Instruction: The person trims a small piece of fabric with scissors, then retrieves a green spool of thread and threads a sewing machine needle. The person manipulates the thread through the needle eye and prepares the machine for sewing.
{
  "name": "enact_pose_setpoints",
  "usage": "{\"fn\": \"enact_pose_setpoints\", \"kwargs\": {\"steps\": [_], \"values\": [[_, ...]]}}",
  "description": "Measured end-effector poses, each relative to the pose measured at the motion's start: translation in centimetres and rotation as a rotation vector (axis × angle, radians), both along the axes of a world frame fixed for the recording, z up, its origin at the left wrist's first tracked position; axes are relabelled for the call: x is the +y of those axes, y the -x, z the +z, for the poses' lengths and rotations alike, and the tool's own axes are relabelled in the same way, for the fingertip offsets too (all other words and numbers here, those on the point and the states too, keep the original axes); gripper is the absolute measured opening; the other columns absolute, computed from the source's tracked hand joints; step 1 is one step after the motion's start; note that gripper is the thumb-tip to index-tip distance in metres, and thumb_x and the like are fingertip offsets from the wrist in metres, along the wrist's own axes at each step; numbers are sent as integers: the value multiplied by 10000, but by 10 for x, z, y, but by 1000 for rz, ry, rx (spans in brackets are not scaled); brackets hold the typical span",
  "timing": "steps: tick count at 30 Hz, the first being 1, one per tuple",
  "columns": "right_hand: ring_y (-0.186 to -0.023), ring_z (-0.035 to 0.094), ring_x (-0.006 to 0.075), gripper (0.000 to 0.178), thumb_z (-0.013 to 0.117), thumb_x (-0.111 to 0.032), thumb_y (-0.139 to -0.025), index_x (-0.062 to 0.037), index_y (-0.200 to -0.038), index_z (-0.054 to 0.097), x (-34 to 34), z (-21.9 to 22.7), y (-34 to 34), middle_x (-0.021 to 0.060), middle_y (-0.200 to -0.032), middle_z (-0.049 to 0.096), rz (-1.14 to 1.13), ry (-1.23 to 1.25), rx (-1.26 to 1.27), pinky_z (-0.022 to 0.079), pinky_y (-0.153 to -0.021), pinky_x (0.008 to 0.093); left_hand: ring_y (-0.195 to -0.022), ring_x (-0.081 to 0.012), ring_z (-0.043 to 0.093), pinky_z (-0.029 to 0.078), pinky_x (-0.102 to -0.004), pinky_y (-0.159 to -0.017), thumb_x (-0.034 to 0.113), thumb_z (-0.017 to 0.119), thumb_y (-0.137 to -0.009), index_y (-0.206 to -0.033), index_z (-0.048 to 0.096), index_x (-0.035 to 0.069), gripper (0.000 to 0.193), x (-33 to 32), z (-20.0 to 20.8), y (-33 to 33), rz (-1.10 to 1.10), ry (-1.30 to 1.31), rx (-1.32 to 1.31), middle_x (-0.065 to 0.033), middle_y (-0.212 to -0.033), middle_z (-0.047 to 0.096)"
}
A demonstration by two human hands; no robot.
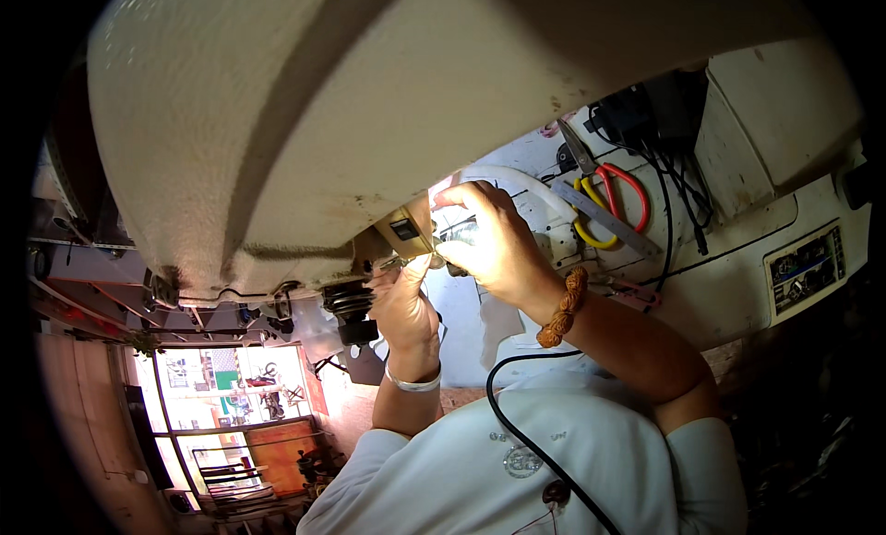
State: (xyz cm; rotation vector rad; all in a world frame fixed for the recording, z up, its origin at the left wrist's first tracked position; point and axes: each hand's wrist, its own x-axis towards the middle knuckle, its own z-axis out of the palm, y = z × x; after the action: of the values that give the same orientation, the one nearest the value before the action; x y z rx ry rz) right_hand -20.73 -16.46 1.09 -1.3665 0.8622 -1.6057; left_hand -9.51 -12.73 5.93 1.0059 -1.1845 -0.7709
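The large cream head of a sewing machine (pixel 341 138) spreads across the upper view. Under its lit end, both my hands meet at the small metal parts (pixel 426 249) by the needle area. My left hand (pixel 403 315), with a silver bangle at the wrist, reaches up with thumb and finger pinched there; what lies between the fingertips is too small to make out. My right hand (pixel 498 249), wearing a carved brown bead bracelet (pixel 563 309), curls round the same spot from the right, thumb and fingers closed. Its fingertips are partly hidden by the hand itself.
On the white worktable (pixel 466 336) lie scissors (pixel 623 195) with red handles, a yellow-handled tool (pixel 591 212) and a metal ruler (pixel 604 221). Black cables (pixel 666 193) hang at the right. A black cord (pixel 531 433) crosses my shirt. Shelves and a bright window (pixel 231 378) stand left.
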Motion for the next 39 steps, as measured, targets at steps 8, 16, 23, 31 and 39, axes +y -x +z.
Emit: {"fn": "enact_pose_setpoints", "kwargs": {"steps": [8,16,23,31,39], "values": [[-989,529,312,361,632,-79,-689,-24,-1035,543,1,0,1,135,-1005,591,-27,22,13,408,-888,383,-781,-148,625,494,-249,-747,-95,610,-782,-978,629,-32,207,1,-1,-1,-42,40,-47,-93,-887,664],[-988,532,316,355,632,-81,-694,-25,-1034,544,1,0,2,133,-1009,591,-14,19,3,408,-888,383,-777,-151,623,490,-246,-749,-92,618,-776,-958,635,-35,192,0,1,1,-50,19,-17,-93,-876,664],[-988,532,315,357,638,-82,-694,-25,-1034,545,1,0,0,136,-1016,590,-21,17,13,408,-888,383,-787,-153,620,490,-248,-745,-95,614,-777,-961,630,-34,194,-1,0,-4,-96,25,-21,-96,-885,660],[-984,528,312,364,650,-84,-689,-27,-1033,547,1,1,1,125,-1022,588,-13,9,8,408,-880,382,-776,-139,615,491,-247,-734,-89,621,-781,-982,620,-21,212,-2,-1,-4,-46,-4,-1,-84,-889,655],[-971,531,306,365,657,-91,-687,-32,-1031,549,1,1,1,124,-1016,588,-13,7,5,405,-879,380,-787,-136,609,484,-245,-749,-88,618,-785,-992,615,-20,218,0,-1,-2,23,-15,-2,-78,-899,652]]}}
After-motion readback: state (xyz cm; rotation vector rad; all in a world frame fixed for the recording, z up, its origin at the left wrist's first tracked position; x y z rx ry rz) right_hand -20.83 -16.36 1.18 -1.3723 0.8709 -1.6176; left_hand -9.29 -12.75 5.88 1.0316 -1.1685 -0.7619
